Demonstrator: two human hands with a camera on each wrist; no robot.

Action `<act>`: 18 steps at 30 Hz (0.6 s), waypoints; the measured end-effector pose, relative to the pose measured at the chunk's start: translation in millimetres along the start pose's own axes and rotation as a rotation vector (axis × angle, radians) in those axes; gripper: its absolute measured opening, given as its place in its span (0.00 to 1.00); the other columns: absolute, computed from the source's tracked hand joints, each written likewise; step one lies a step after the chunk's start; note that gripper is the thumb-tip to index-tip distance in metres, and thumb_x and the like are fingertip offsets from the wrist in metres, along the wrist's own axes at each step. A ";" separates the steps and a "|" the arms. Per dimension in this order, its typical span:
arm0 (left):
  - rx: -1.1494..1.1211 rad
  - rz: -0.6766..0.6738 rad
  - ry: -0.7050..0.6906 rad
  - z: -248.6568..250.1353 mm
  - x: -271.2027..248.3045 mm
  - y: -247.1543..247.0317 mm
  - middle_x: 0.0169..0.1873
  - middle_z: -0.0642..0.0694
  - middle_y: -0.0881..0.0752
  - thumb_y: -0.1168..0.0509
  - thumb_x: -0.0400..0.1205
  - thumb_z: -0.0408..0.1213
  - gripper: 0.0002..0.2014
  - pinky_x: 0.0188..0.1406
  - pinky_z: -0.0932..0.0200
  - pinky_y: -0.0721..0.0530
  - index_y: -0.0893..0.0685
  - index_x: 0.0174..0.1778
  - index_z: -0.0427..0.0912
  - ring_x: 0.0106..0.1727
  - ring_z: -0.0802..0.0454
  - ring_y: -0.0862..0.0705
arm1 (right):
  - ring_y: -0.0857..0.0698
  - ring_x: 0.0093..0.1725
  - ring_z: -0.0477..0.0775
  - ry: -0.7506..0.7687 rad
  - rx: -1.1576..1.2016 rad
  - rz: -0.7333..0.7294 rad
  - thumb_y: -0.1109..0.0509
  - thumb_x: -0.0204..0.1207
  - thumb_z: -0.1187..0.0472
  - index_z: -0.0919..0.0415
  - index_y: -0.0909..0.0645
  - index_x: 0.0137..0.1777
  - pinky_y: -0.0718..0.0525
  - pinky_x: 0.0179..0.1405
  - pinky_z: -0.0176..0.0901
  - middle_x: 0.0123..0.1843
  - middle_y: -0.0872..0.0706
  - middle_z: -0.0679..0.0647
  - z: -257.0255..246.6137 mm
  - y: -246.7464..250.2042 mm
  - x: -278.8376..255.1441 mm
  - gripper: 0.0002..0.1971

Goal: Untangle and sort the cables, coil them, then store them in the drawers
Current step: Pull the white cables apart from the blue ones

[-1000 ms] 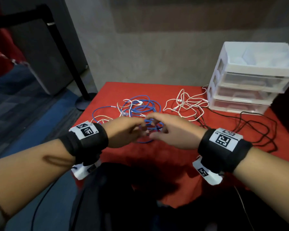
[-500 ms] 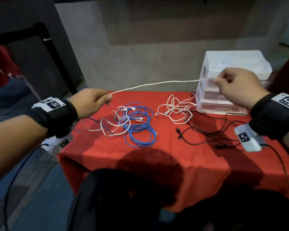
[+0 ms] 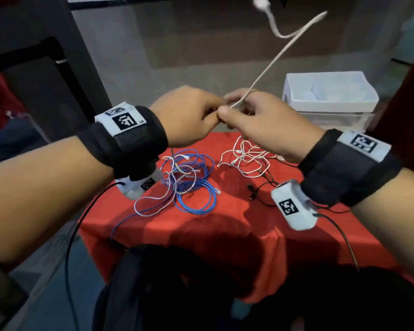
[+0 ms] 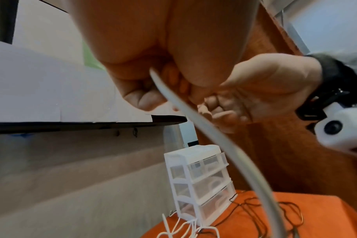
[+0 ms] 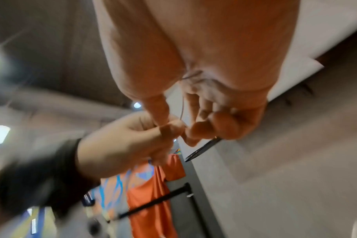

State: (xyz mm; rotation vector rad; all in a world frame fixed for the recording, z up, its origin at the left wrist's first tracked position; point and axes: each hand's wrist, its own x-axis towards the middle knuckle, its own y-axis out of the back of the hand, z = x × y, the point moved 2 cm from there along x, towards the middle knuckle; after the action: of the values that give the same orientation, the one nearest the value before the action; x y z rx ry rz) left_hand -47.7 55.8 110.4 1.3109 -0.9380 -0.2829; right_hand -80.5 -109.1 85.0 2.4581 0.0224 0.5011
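The thin white cable [image 3: 268, 68] is being pinched by both the left hand [image 3: 189, 115] and the right hand [image 3: 261, 123], raised above the red tabletop [image 3: 237, 223]. Coiling seems to be starting; next, a loop must be formed. The free end is swinging high, in open air, near the white plastic drawers [image 3: 328, 99].

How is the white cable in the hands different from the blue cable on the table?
The white cable is held up in the air by both hands, and the blue cable lies on the red cloth. The white cable runs out long; the blue cable sits in loose loops, with thin white cables tangled across it. Both are thin and flexible.
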 end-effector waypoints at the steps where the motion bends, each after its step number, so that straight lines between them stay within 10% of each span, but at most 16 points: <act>1: -0.011 -0.013 -0.001 0.8 0.4 0.3 0.29 0.50 0.17 0.40 0.88 0.48 0.12 0.37 0.53 0.24 0.10 0.53 0.53 0.33 0.49 0.22 | 0.19 0.32 0.49 -0.009 0.124 -0.014 0.34 0.87 0.51 0.57 0.14 0.61 0.21 0.29 0.38 0.41 0.12 0.51 0.4 2.0 0.1 0.13; 13: -0.265 -0.334 0.351 -79.5 -66.0 -59.8 0.34 0.50 0.12 0.44 0.90 0.50 0.17 0.51 0.48 0.15 0.14 0.48 0.45 0.39 0.52 0.14 | 0.32 0.25 0.47 -0.568 0.305 0.097 0.43 0.91 0.56 0.57 0.26 0.40 0.37 0.20 0.37 0.30 0.27 0.52 88.6 81.7 5.8 0.16; 18: -0.651 -0.223 0.559 -71.0 -49.2 -72.6 0.31 0.42 0.21 0.45 0.92 0.44 0.15 0.33 0.50 0.12 0.15 0.52 0.41 0.27 0.49 0.16 | 0.31 0.25 0.47 -0.677 0.423 -0.062 0.46 0.90 0.64 0.56 0.27 0.43 0.36 0.16 0.34 0.31 0.25 0.52 99.2 55.3 -0.1 0.13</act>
State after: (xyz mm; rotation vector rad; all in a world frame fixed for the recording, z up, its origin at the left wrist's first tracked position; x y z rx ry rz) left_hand -4.1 116.9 26.2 0.8115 -0.1870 -0.3335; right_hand -50.8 -210.9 44.3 2.9026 -0.0815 -0.4219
